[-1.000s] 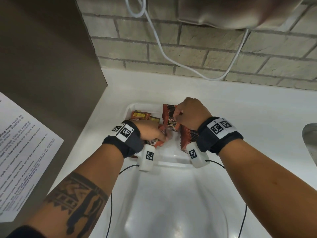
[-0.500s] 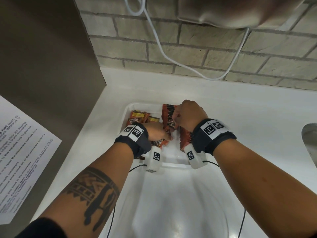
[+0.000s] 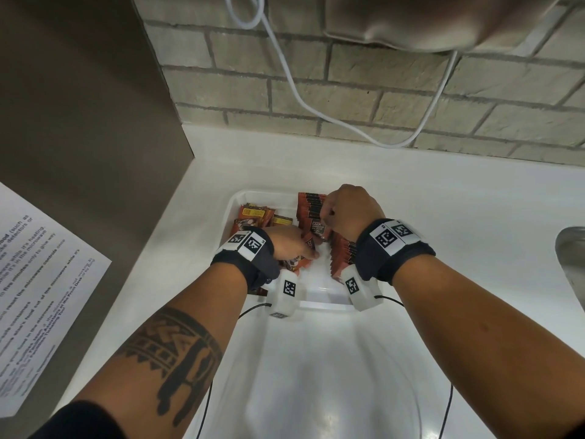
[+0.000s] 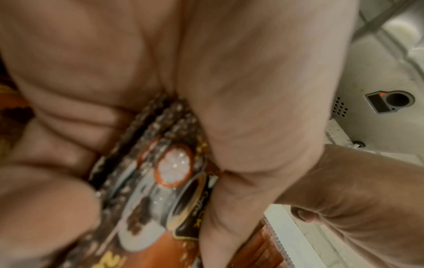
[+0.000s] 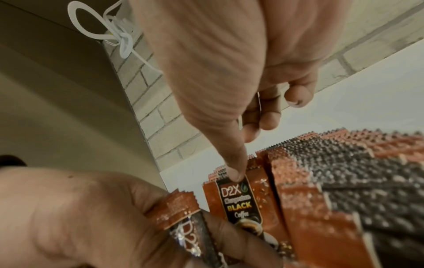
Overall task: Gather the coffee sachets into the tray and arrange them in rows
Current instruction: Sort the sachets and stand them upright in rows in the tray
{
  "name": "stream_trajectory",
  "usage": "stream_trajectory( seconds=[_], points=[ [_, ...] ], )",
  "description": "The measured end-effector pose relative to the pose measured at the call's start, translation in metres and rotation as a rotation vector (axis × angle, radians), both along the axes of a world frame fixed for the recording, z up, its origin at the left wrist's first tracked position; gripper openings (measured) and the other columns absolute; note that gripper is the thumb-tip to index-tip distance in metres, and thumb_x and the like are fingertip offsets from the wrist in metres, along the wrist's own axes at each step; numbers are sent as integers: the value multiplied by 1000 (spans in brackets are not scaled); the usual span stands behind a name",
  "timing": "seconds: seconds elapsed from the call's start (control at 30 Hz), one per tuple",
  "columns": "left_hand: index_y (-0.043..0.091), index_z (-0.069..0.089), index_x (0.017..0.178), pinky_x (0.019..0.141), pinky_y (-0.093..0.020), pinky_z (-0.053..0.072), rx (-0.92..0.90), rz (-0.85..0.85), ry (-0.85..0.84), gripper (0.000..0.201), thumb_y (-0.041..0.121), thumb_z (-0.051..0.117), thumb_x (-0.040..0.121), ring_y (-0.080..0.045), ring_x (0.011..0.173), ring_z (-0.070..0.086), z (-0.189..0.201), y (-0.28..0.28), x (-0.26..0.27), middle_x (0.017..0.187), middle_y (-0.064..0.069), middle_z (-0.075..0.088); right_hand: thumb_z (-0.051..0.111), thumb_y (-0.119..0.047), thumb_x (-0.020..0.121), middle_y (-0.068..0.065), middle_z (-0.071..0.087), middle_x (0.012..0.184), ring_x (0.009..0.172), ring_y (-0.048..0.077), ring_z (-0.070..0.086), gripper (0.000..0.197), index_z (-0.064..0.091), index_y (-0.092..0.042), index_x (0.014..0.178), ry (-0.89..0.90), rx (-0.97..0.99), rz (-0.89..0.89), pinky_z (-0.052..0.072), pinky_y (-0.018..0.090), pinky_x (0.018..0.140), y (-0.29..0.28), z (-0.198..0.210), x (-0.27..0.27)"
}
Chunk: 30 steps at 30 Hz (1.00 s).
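A: From the head view, where are the sachets?

B: In the white tray (image 3: 235, 201) on the counter (image 3: 443, 201). A standing row of brown sachets (image 3: 311, 205) runs along its right half, and a few orange sachets (image 3: 253, 213) lie at its far left. The left hand (image 3: 289, 242) is low in the middle of the tray, fingers curled around a small bundle of sachets (image 3: 302, 258). The right hand (image 3: 346, 210) is just beside it, over the row, fingers bent.

A: And the left wrist view?

B: Blurred, but the left hand (image 4: 114, 72) plainly grips a bundle of sachets (image 4: 158, 181) between thumb and curled fingers, several edges stacked together.

A: The right wrist view?

B: The right hand (image 5: 229, 72) presses its thumb tip on the top of a front sachet (image 5: 241, 203) marked "D2X Black Coffee"; the other fingers (image 5: 270, 116) curl behind it, pinching it. The row of brown sachets (image 5: 344, 163) stands just beside. The left hand (image 5: 80, 208) holds its bundle (image 5: 183, 217) close to that sachet.
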<state>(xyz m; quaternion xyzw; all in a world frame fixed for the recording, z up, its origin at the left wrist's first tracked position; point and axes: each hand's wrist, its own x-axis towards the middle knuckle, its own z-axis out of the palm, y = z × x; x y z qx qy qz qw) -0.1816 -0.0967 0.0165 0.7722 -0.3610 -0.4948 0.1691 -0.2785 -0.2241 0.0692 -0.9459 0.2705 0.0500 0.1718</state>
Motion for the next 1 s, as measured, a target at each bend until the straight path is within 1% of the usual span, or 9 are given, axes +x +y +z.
stream_trajectory(
  seconds=[0.23,0.33,0.47,0.6,0.67,0.73,0.8,0.9,1.0],
  points=[
    [6,69,118,96,-52,54,-7,-9,9,37,34,64,95,-41,99,69,-1,0,0,108,-16,74,65,-11,83,-11,58,84,89,17,61,21,68,-30,75,-45,37,8,46,30,74,-3,0,-1],
    [7,66,125,97,-49,54,-22,5,28,37,31,63,97,-35,89,69,-1,0,-1,109,-15,74,69,-14,83,-11,58,87,91,17,61,17,67,-30,78,-52,59,6,49,31,78,-4,0,-1],
    [5,65,127,99,-50,53,-35,28,61,37,28,63,98,-30,88,66,2,2,-2,112,-18,72,72,-17,82,-13,54,84,93,16,60,14,67,-30,80,-50,63,16,50,32,83,-5,0,-3],
    [5,67,125,98,-50,54,-40,69,108,37,29,66,95,-37,95,70,7,7,-2,109,-17,74,68,-16,82,-10,62,91,94,16,61,18,66,-31,74,-54,74,5,53,36,86,-5,3,-5],
    [6,68,120,88,-45,60,-59,115,165,33,27,68,95,-36,92,71,8,11,1,101,-13,75,64,-15,83,-10,66,89,91,15,62,19,68,-31,72,-92,95,-18,54,35,82,-6,5,-5],
    [3,67,120,67,-33,61,-107,235,283,28,17,67,96,-28,81,70,13,15,0,93,-12,72,64,-19,85,-13,68,86,86,10,63,16,70,-30,76,-141,150,-34,51,24,72,-6,8,-8],
    [3,67,120,66,-31,61,-196,328,370,30,15,71,93,-23,82,69,16,21,1,91,-10,72,69,-25,86,-15,69,81,79,5,62,5,72,-27,83,-161,243,-21,42,14,62,-2,12,-12],
    [1,65,122,69,-31,60,-337,406,426,40,17,77,88,-15,82,70,19,24,2,86,-1,73,76,-38,83,-11,73,83,81,4,65,15,73,-25,90,-125,385,26,49,20,73,4,14,-16],
    [1,64,123,68,-30,59,-411,426,431,43,15,79,85,-13,85,72,23,24,-1,93,-1,75,79,-32,82,-4,75,84,85,13,71,18,72,-21,93,-129,484,6,54,31,86,5,16,-16]
  ],
)
